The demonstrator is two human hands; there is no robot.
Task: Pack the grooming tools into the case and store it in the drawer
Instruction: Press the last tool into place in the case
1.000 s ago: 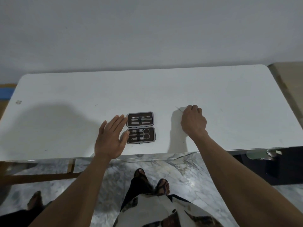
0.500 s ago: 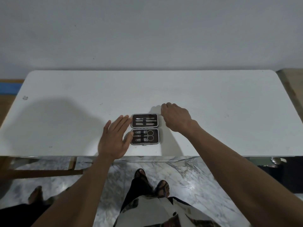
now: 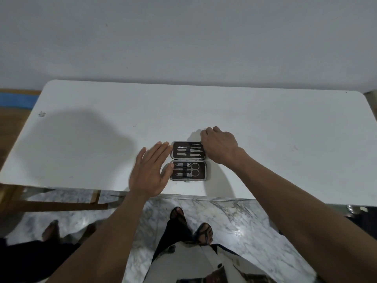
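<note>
**Tool going into open case**

Case lay open on white table near its front edge. Left hand flat, fingers spread, against case's left side. Right hand pinched thin tool at far-right corner.

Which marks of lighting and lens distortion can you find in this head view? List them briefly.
Head view: a broad soft shadow lies on the left of the table; a smaller shadow falls behind the right hand; the marble floor shows bright glare; the table's far edge bows, a wide-angle effect; the tools in the open case are small but fairly sharp.
</note>
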